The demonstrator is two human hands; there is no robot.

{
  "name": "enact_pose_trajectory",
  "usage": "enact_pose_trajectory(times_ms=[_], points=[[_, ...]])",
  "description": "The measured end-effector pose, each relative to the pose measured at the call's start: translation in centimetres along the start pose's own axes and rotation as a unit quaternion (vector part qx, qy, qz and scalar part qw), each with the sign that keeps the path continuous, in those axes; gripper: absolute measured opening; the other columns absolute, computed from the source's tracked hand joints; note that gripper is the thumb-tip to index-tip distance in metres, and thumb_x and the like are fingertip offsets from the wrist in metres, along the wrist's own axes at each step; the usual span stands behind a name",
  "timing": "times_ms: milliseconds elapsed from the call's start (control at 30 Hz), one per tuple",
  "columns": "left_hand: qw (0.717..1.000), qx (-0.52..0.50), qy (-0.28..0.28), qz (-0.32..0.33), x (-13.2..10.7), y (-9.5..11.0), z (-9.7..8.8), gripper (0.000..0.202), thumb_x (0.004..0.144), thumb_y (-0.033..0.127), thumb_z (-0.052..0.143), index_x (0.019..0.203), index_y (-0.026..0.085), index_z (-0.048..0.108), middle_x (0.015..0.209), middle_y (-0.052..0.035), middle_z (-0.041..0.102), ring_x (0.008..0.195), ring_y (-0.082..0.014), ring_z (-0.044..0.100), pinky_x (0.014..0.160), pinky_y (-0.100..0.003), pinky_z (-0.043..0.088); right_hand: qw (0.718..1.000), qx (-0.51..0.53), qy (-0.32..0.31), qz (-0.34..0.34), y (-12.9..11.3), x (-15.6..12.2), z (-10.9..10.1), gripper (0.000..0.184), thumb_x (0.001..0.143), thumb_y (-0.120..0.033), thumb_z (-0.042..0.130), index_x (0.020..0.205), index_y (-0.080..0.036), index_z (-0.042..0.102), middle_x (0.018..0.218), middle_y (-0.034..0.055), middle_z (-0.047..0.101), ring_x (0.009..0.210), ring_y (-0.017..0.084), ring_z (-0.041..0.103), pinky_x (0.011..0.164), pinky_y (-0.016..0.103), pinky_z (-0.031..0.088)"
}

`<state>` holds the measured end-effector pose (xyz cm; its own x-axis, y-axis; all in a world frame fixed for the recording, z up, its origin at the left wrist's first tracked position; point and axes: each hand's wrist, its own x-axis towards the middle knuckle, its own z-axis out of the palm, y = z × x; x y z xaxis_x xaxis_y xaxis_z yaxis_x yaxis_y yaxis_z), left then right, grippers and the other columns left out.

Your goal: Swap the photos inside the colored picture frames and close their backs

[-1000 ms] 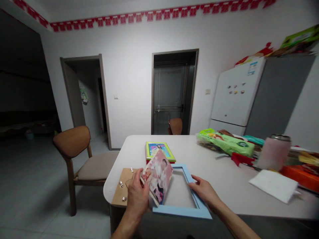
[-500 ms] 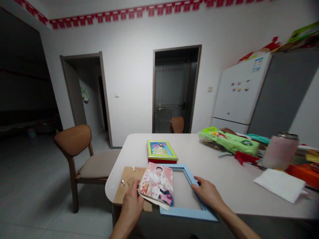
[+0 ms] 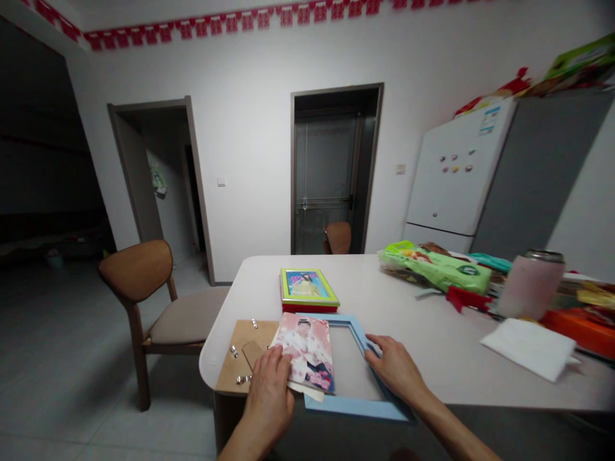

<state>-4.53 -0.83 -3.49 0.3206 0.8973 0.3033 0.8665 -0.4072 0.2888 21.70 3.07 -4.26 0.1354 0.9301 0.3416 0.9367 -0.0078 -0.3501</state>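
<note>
A pink-and-white photo print [image 3: 310, 352] lies across the left side of a light blue picture frame [image 3: 355, 406], partly over a brown backing board [image 3: 235, 358] with metal clips. My left hand [image 3: 271, 384] rests flat on the photo's left edge, its fingers stretched out and also covering part of the board. On the right, my right hand [image 3: 396, 368] grips the frame's right side, thumb over the inner edge. A pale sheet's edge pokes out beneath the photo. Behind the blue frame sits a yellow-green framed picture [image 3: 307, 288] on something red.
To the right are a green package [image 3: 439, 269], a pink bottle [image 3: 531, 282], a white folded paper [image 3: 528, 349] and an orange box [image 3: 581, 336]. A wooden chair [image 3: 139, 269] stands left of the white table [image 3: 423, 365]. The blue frame overhangs the table's front edge.
My left hand has gone from holding the photo's lower left corner to lying flat over its left edge. The photo now lies lower and flatter. My right hand stays on the frame.
</note>
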Motion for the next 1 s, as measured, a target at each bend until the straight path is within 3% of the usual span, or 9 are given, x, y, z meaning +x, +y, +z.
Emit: enact_pose_trajectory(times_ms=[333, 433, 567, 667, 733, 800, 900, 967, 1000], points=[[0.996, -0.003, -0.051, 0.069, 1.2, 0.9, 1.5, 0.051, 0.067, 0.007, 0.038, 0.117, 0.018, 0.043, 0.126, -0.0089, 0.041, 0.118, -0.0226, 0.031, 0.099, -0.040, 0.019, 1.000, 0.007, -0.014, -0.027, -1.1, -0.6, 0.4, 0.039, 0.071, -0.024, 0.040, 0.101, -0.007, 0.058, 0.100, 0.0128, 0.059, 0.094, 0.023, 0.050, 0.087, 0.034, 0.033], [0.997, -0.015, -0.030, 0.062, 1.7, 0.9, 1.6, 0.047, 0.072, 0.004, 0.032, 0.115, 0.016, 0.046, 0.124, -0.0104, 0.043, 0.116, -0.0229, 0.034, 0.097, -0.039, 0.024, 0.999, 0.045, 0.001, -0.028, -1.5, -0.7, -0.1, 0.037, 0.069, -0.024, 0.042, 0.098, -0.008, 0.059, 0.098, 0.0131, 0.060, 0.092, 0.023, 0.050, 0.086, 0.035, 0.035], [0.991, -0.110, 0.065, 0.026, 2.5, 0.8, -1.0, 0.043, 0.074, 0.006, 0.033, 0.111, 0.018, 0.050, 0.115, -0.0085, 0.052, 0.107, -0.0197, 0.045, 0.092, -0.032, 0.033, 0.978, 0.201, 0.032, -0.055, -3.7, -1.2, -1.6, 0.032, 0.069, -0.028, 0.044, 0.092, -0.014, 0.061, 0.095, 0.0093, 0.061, 0.086, 0.020, 0.054, 0.079, 0.033, 0.040], [0.948, -0.258, 0.181, -0.041, 3.0, 1.1, -2.9, 0.033, 0.077, 0.015, 0.036, 0.104, 0.020, 0.054, 0.102, -0.0060, 0.060, 0.095, -0.0198, 0.054, 0.083, -0.032, 0.040, 0.929, 0.365, -0.055, -0.027, -6.1, -2.0, -1.9, 0.029, 0.068, -0.033, 0.047, 0.086, -0.016, 0.062, 0.083, 0.0066, 0.063, 0.071, 0.017, 0.056, 0.062, 0.028, 0.044], [0.889, -0.392, 0.225, -0.075, 3.2, 1.9, -3.2, 0.026, 0.079, 0.025, 0.038, 0.097, 0.018, 0.057, 0.095, -0.0063, 0.063, 0.088, -0.0208, 0.057, 0.078, -0.032, 0.043, 0.872, 0.467, -0.140, 0.042, -7.5, -2.5, -1.2, 0.029, 0.066, -0.036, 0.051, 0.083, -0.014, 0.061, 0.075, 0.0060, 0.064, 0.061, 0.014, 0.057, 0.051, 0.025, 0.043], [0.813, -0.531, 0.220, -0.098, 3.3, 3.0, -2.4, 0.028, 0.078, 0.034, 0.041, 0.091, 0.015, 0.057, 0.090, -0.0070, 0.064, 0.083, -0.0209, 0.059, 0.074, -0.031, 0.045, 0.793, 0.565, -0.190, 0.125, -8.6, -2.8, -0.3, 0.031, 0.066, -0.039, 0.052, 0.081, -0.013, 0.059, 0.075, 0.0064, 0.063, 0.057, 0.013, 0.057, 0.048, 0.024, 0.043], [0.723, -0.659, 0.171, -0.117, 3.2, 4.5, -0.5, 0.034, 0.071, 0.041, 0.051, 0.090, 0.013, 0.056, 0.089, -0.0081, 0.064, 0.084, -0.0210, 0.058, 0.075, -0.029, 0.045, 0.676, 0.700, -0.134, 0.185, -9.3, -2.7, 0.3, 0.026, 0.069, -0.037, 0.050, 0.083, -0.016, 0.054, 0.078, 0.0050, 0.064, 0.064, 0.014, 0.060, 0.056, 0.026, 0.047], [0.706, -0.682, 0.143, -0.127, 3.1, 4.9, 0.5, 0.041, 0.065, 0.041, 0.058, 0.092, 0.012, 0.055, 0.091, -0.0095, 0.063, 0.087, -0.0216, 0.057, 0.077, -0.029, 0.044, 0.641, 0.742, -0.064, 0.186, -8.9, -2.1, -0.2, 0.021, 0.069, -0.030, 0.049, 0.085, -0.018, 0.052, 0.078, 0.0028, 0.065, 0.068, 0.015, 0.061, 0.059, 0.026, 0.048], [0.708, -0.682, 0.130, -0.134, 3.1, 4.9, 0.7, 0.044, 0.063, 0.041, 0.060, 0.095, 0.011, 0.053, 0.092, -0.0104, 0.063, 0.087, -0.0217, 0.057, 0.076, -0.029, 0.044, 0.644, 0.740, -0.042, 0.188, -8.4, -1.8, -0.7, 0.019, 0.068, -0.027, 0.049, 0.085, -0.019, 0.052, 0.076, 0.0020, 0.066, 0.068, 0.015, 0.061, 0.058, 0.026, 0.048]])
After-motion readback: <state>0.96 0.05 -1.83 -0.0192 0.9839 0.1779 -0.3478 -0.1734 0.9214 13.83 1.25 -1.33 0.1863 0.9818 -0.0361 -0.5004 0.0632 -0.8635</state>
